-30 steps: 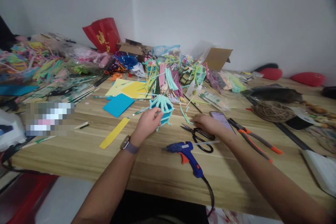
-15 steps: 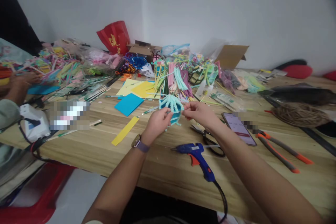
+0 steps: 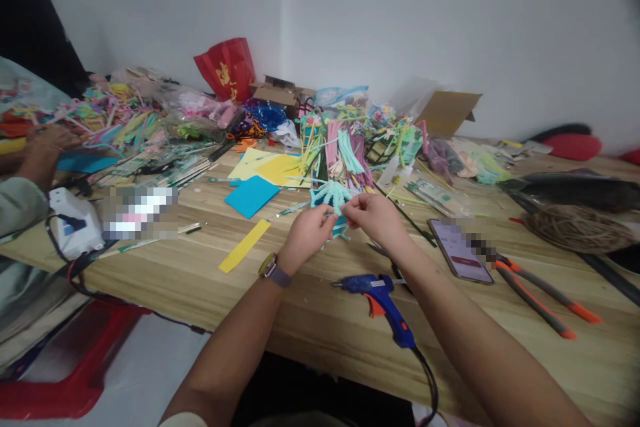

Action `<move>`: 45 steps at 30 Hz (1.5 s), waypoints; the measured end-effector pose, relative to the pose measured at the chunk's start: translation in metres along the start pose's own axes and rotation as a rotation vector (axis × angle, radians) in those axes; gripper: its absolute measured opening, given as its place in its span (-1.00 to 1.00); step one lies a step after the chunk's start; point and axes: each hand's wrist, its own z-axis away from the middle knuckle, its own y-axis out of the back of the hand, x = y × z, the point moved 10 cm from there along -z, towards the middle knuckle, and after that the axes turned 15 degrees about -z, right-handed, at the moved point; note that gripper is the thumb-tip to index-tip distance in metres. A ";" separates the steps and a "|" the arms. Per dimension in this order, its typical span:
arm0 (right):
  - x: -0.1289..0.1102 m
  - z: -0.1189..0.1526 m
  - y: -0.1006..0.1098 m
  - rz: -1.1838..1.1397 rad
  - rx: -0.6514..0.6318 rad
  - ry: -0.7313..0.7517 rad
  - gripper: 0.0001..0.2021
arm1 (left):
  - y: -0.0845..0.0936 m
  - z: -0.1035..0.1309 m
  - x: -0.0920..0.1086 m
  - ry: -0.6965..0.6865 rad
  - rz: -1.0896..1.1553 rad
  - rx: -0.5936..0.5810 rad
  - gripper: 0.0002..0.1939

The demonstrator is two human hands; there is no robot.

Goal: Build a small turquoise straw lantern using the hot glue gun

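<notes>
Light-green fuzzy pipe cleaners [image 3: 334, 192] fan out over a blue striped piece [image 3: 339, 228] in front of me. My left hand [image 3: 315, 230], with a watch on its wrist, pinches the fuzzy strands from the left. From the right, my right hand [image 3: 367, 215] has thumb and finger closed on the same strands, close to the left fingertips. Fingers hide part of the blue piece. A blue glue gun [image 3: 373, 285] lies on the table below my hands, its nozzle pointing left. Scissors, mostly covered by my right forearm, lie behind it.
A phone [image 3: 459, 250] and orange-handled pliers [image 3: 540, 293] lie to the right. Blue paper [image 3: 251, 196] and a yellow strip [image 3: 245, 245] are at left. Bundled pipe cleaners [image 3: 345, 147] stand behind. A co-worker's hand [image 3: 53, 147] is at far left, near a white power box [image 3: 75, 223].
My right hand has moved left along the piece, bringing its fingertips close to my left ones. The whole view has shifted slightly, so the table things appear a little further right.
</notes>
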 end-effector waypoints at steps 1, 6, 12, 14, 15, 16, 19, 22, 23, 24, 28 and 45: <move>-0.003 0.000 0.000 0.046 0.005 0.025 -0.86 | 0.000 0.000 0.000 0.000 -0.003 0.001 -0.78; -0.014 0.000 0.000 0.126 0.016 0.147 -0.85 | 0.001 0.000 0.000 0.010 -0.020 -0.002 -0.77; -0.017 0.002 0.002 0.081 0.008 0.259 -0.90 | 0.001 0.000 0.000 0.004 -0.018 0.001 -0.77; -0.013 0.005 0.006 0.091 0.032 0.281 -0.87 | 0.001 -0.001 -0.001 0.007 -0.012 0.002 -0.76; -0.012 0.008 0.008 0.108 0.049 0.299 -0.85 | 0.001 -0.001 -0.001 0.007 -0.010 0.005 -0.76; -0.012 0.011 0.009 0.137 0.063 0.337 -0.84 | 0.001 -0.001 -0.001 0.006 -0.009 0.009 -0.76; -0.025 0.025 0.002 0.317 0.057 0.566 -0.81 | 0.001 -0.002 -0.001 0.002 -0.009 0.012 -0.76; -0.034 0.037 -0.011 0.548 0.036 0.749 -0.68 | 0.000 -0.002 -0.001 0.003 -0.012 0.005 -0.77; -0.035 0.038 -0.013 0.609 0.036 0.773 -0.65 | 0.000 -0.002 -0.001 0.002 -0.010 0.005 -0.77; -0.035 0.037 -0.015 0.658 0.034 0.786 -0.64 | 0.000 -0.001 -0.001 0.001 -0.008 0.007 -0.77; -0.037 0.034 -0.019 0.749 0.034 0.808 -0.69 | 0.000 -0.001 -0.001 0.002 0.002 0.013 -0.77; -0.024 0.042 -0.001 0.799 0.124 0.842 -0.79 | 0.001 0.000 0.000 0.016 -0.005 0.004 -0.75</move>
